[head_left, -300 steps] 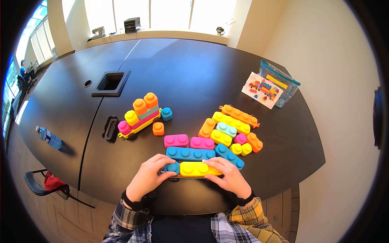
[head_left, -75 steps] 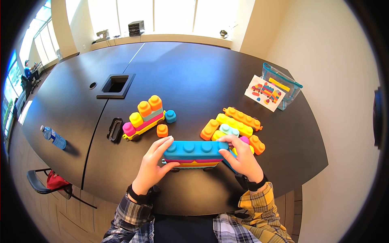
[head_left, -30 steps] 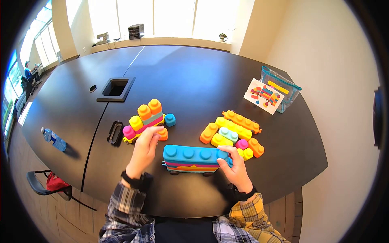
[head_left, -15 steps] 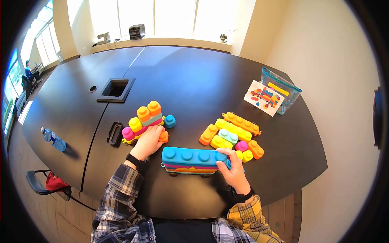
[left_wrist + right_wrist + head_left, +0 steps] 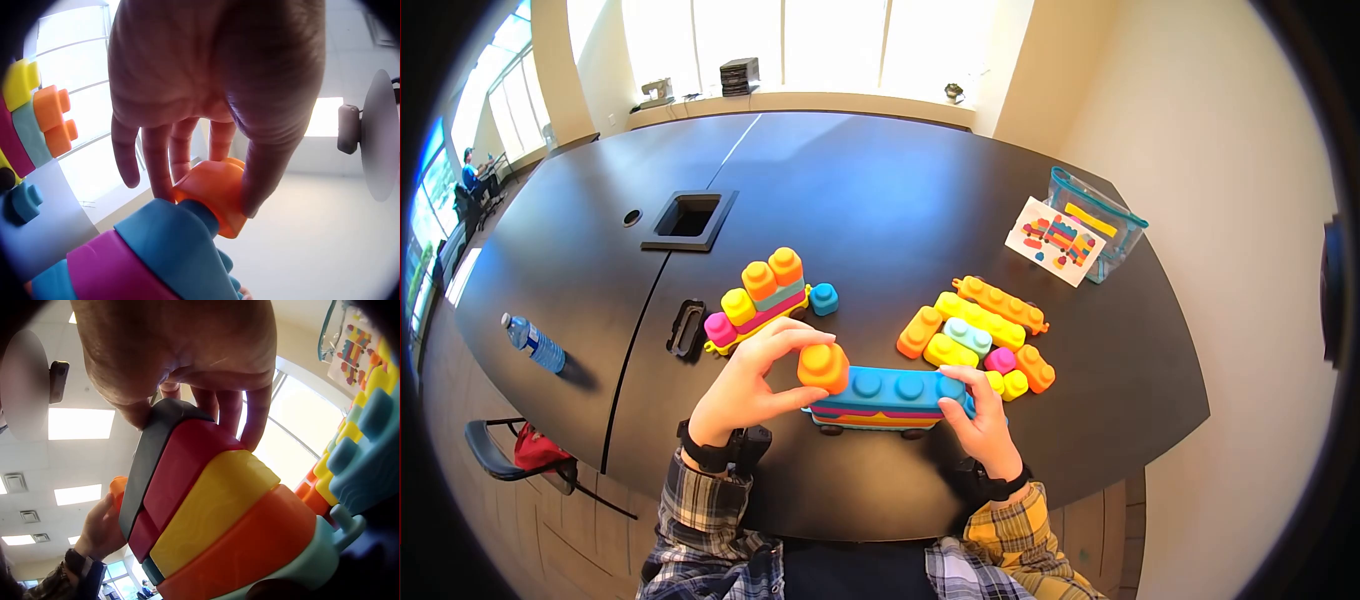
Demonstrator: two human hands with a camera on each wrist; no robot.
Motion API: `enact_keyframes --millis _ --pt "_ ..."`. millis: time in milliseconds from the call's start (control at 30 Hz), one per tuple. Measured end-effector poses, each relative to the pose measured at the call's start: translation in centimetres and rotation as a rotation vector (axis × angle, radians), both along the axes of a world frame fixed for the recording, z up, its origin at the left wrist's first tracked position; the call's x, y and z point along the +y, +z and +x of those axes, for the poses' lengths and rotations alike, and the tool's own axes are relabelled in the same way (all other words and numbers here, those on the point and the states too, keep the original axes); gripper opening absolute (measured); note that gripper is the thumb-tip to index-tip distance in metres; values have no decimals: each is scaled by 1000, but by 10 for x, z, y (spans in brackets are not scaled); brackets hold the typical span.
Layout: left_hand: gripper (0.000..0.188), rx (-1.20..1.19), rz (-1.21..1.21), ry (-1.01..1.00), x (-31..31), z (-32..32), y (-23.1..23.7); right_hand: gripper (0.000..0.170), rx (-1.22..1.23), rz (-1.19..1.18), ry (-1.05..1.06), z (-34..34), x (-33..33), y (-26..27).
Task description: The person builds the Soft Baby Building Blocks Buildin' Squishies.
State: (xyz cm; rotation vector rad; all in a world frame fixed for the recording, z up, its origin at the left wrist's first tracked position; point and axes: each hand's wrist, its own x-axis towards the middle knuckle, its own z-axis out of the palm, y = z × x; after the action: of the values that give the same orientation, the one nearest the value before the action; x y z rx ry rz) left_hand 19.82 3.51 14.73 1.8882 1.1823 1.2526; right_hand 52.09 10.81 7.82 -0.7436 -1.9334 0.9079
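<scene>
My left hand (image 5: pixel 745 385) pinches an orange building block (image 5: pixel 823 368) between thumb and fingers. The block sits at the left end stud of a long blue block (image 5: pixel 895 383), and the left wrist view shows that stud partly inside its underside. The blue block tops a layered toy train car (image 5: pixel 219 515) with magenta, yellow and orange layers over a light teal wheeled base. Holding the car's right end, my right hand (image 5: pixel 982 420) has its thumb on the near side and fingers over the top.
Left of centre stands another block train car (image 5: pixel 765 305), beside a small blue block (image 5: pixel 824 298). Loose blocks (image 5: pixel 980 320) lie at right. Behind them are a picture card (image 5: pixel 1054 240) and clear pouch (image 5: pixel 1115 232). A water bottle (image 5: pixel 533 343) lies far left.
Over ten seconds, magenta and long blue blocks were stacked onto the wheeled base. Lately my left hand picked up the orange block near the other car and brought it to the blue block's left end.
</scene>
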Motion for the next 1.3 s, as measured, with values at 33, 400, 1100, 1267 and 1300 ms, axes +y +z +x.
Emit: enact_keyframes --millis 33,400,1100,1267,1300 --pt "60 50 14 24 -2 2 4 40 0 -1 -3 0 0 0" --pt "58 165 36 78 -6 2 -2 40 15 -20 0 -1 0 -2" --pt "59 680 39 399 131 -14 -114 39 16 15 -12 4 2 -2" --pt "37 759 -2 447 154 -13 -135 40 28 -16 -4 6 2 -5" --pt "38 763 -30 470 156 -13 -138 40 26 -11 0 5 2 -5"
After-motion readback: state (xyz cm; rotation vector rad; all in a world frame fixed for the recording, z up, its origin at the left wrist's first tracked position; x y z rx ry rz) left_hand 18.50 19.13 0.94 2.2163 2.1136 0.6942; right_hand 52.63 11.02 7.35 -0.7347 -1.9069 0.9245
